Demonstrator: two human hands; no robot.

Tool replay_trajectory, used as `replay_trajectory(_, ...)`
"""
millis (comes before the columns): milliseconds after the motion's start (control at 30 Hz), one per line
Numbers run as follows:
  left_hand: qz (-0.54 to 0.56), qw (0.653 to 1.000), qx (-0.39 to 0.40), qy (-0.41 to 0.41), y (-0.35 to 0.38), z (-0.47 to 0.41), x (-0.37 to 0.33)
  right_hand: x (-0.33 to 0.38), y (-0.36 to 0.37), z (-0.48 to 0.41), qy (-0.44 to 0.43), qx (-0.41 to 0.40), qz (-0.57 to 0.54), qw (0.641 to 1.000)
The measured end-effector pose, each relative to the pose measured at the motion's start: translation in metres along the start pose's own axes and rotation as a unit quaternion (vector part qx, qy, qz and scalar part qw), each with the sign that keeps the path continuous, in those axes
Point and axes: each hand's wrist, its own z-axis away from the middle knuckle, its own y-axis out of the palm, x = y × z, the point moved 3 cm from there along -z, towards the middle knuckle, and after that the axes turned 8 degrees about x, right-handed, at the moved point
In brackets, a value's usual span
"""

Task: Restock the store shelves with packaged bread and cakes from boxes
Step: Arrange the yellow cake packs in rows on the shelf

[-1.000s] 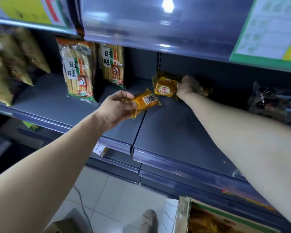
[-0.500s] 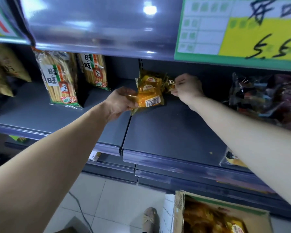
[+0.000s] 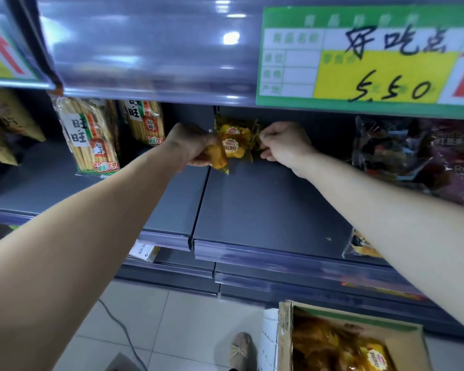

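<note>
Two yellow bread packets (image 3: 235, 141) stand stacked against the back of the grey shelf (image 3: 265, 210). My left hand (image 3: 189, 144) grips a third yellow bread packet (image 3: 217, 158) and holds it against their left front. My right hand (image 3: 283, 143) pinches the right edge of the stacked packets, fingers closed. An open cardboard box (image 3: 340, 341) with more yellow packets sits on the floor at the lower right.
Tall rice-cracker bags (image 3: 91, 140) stand on the shelf to the left. Dark red packets (image 3: 418, 156) lie to the right. A green and yellow price tag (image 3: 359, 57) hangs on the shelf above. A shoe (image 3: 240, 349) and a cable (image 3: 118, 328) are on the tiled floor.
My left hand has carried its packet farther back against the stacked packets. My right hand has stayed at their right edge. The view has tilted up and to the right.
</note>
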Motion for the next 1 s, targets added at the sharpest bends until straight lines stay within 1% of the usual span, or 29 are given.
replay_trajectory(33, -0.033, 0.999, -0.006, -0.002, 0.000, -0.002, -0.001, 0.002, 0.002, 0.001, 0.000, 0.002, 0.005, 1.000)
replay_trajectory(100, -0.069, 0.997, 0.012, -0.011, 0.008, -0.004, -0.005, 0.004, 0.006, 0.001, 0.003, 0.008, 0.006, 1.000)
replay_trajectory(167, -0.079, 0.996, 0.041, -0.031, 0.021, -0.006, -0.007, 0.003, 0.008, 0.001, 0.012, 0.021, 0.005, 1.000)
replay_trajectory(233, -0.086, 0.995, 0.042, -0.031, 0.033, -0.009, -0.011, 0.000, 0.008, 0.001, 0.021, 0.033, 0.009, 0.999)
replay_trajectory(300, -0.065, 0.996, 0.050, -0.021, 0.043, -0.013, -0.018, -0.006, 0.006, 0.001, 0.035, 0.037, 0.022, 0.998)
replay_trajectory(367, -0.034, 0.996, 0.079, -0.022, 0.049, -0.017, -0.022, -0.014, 0.003, 0.000, 0.046, 0.044, 0.025, 0.998)
replay_trajectory(467, -0.025, 0.993, 0.109, -0.026, 0.049, -0.019, -0.026, -0.022, 0.001, -0.001, 0.064, 0.070, 0.024, 0.995)
replay_trajectory(533, -0.025, 0.992, 0.123, -0.028, 0.048, -0.022, -0.023, -0.028, 0.004, -0.003, 0.078, 0.093, 0.002, 0.993)
replay_trajectory(633, 0.005, 0.986, 0.166, -0.024, 0.050, -0.022, -0.020, -0.034, 0.010, -0.008, 0.089, 0.111, -0.032, 0.989)
replay_trajectory(700, 0.018, 0.988, 0.155, -0.007, 0.048, -0.025, -0.018, -0.036, 0.016, -0.012, 0.091, 0.112, -0.022, 0.989)
replay_trajectory(767, 0.007, 0.994, 0.108, -0.003, 0.039, -0.030, -0.014, -0.040, 0.022, -0.016, 0.091, 0.117, 0.006, 0.989)
replay_trajectory(833, -0.071, 0.997, 0.032, -0.027, 0.026, -0.033, -0.007, -0.043, 0.029, -0.018, 0.100, 0.126, 0.029, 0.987)
replay_trajectory(867, -0.115, 0.992, 0.003, -0.047, 0.020, -0.032, -0.002, -0.044, 0.032, -0.018, 0.107, 0.125, 0.037, 0.986)
replay_trajectory(900, -0.141, 0.988, -0.006, -0.067, 0.016, -0.031, 0.004, -0.045, 0.036, -0.019, 0.110, 0.120, 0.045, 0.986)
replay_trajectory(933, -0.149, 0.985, 0.007, -0.090, 0.014, -0.031, 0.011, -0.047, 0.038, -0.020, 0.110, 0.111, 0.053, 0.986)
replay_trajectory(1000, -0.129, 0.981, 0.062, -0.127, 0.017, -0.026, 0.023, -0.050, 0.044, -0.023, 0.109, 0.092, 0.064, 0.988)
